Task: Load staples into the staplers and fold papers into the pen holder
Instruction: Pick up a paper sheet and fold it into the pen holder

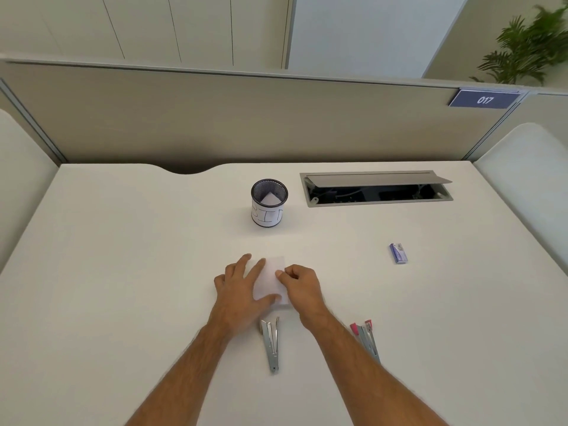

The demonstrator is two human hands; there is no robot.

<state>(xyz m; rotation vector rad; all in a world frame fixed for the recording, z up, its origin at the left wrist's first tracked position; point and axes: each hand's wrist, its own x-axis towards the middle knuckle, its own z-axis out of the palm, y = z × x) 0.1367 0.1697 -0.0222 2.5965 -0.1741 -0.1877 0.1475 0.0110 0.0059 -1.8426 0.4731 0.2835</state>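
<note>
On the white desk (123, 272), the paper (274, 279) lies nearer the person than the pen holder (269, 202), which holds 1 folded sheet. The left hand (242, 287) presses the paper flat, fingers spread; the right hand (299, 284) pinches its right edge. 2 staplers (271, 342) lie open nearer than the paper, the staple box (398, 253) to its right.

- Both hands, left hand (238, 285) and right hand (299, 285), rest on a paper (273, 281).
- Pen holder (269, 202) lies beyond them, a folded paper (269, 199) inside.
- One stapler (271, 344) lies just behind the hands, between the forearms.
- Another stapler (365, 339) lies right of the right forearm.
- Staple box (398, 253) sits well to the right.
</note>
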